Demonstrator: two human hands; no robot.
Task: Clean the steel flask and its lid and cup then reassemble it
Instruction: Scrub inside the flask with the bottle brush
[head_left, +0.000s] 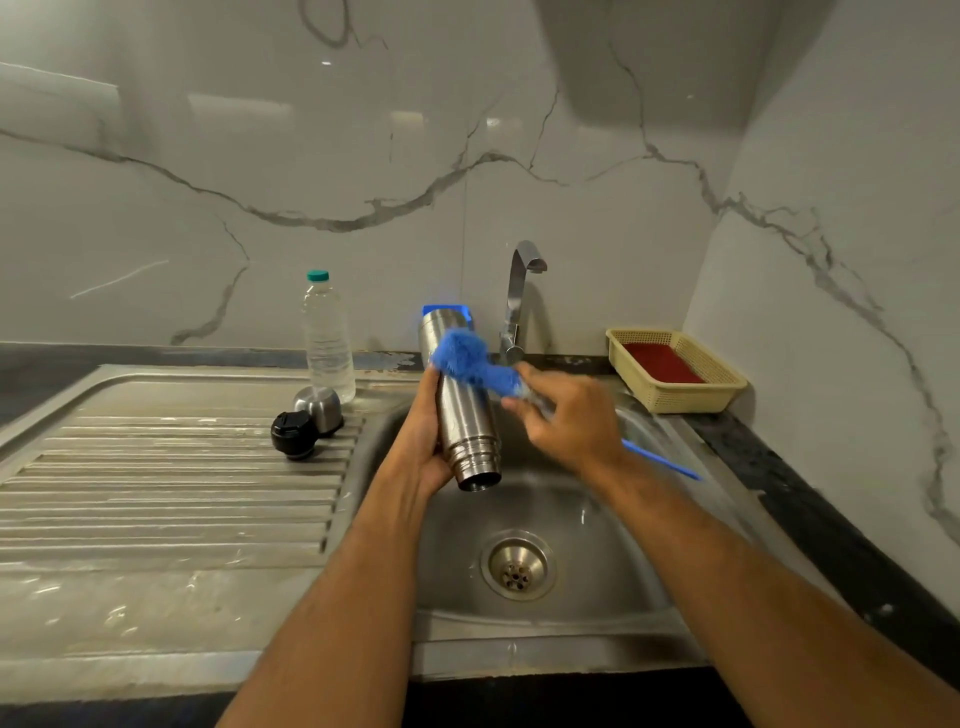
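Observation:
My left hand (423, 441) grips the steel flask (462, 415) from behind, over the sink basin, with its open mouth pointing down toward me. My right hand (569, 415) holds a blue bottle brush; its fuzzy head (467, 358) lies against the flask's upper body and its thin blue handle (660, 460) sticks out to the right behind my wrist. On the ribbed drainboard to the left sit the black lid (293, 434) and the steel cup (319, 408), upside down and touching each other.
The steel sink (597, 587) has a drain (518, 566) below my hands. A tap (519, 301) stands behind the flask. A clear water bottle (327, 338) stands at the drainboard's back. A cream basket (675, 371) with a red pad sits at the right.

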